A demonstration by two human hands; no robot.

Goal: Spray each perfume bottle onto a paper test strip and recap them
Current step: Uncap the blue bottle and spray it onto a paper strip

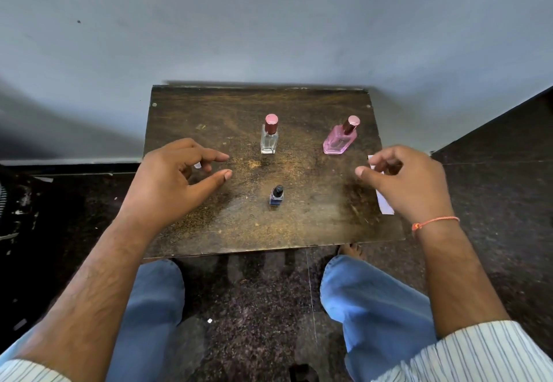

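Dark speckled floor below, blue-trousered knees at the near edge, then a worn wooden table (209,232) pushed against a grey wall. Nearest on the table, a small dark-blue bottle (276,196) with a black cap, upright, between the two hands. Left hand (170,178) hovering over the left side, fingers loosely spread, thumb and forefinger apart, holding nothing; a scrap of something white just visible under its fingers, too hidden to name. Right hand (410,181) hovering over the right side, fingers loosely curled, also empty, above a white paper test strip (384,202) lying at the right edge. Farther back, a clear bottle (268,139) and a pink bottle (340,141), both upright and capped in pink. Looks like the very start: all caps on, nothing picked up. Next probably calls for gripping one bottle, pulling its cap, and lifting the strip.
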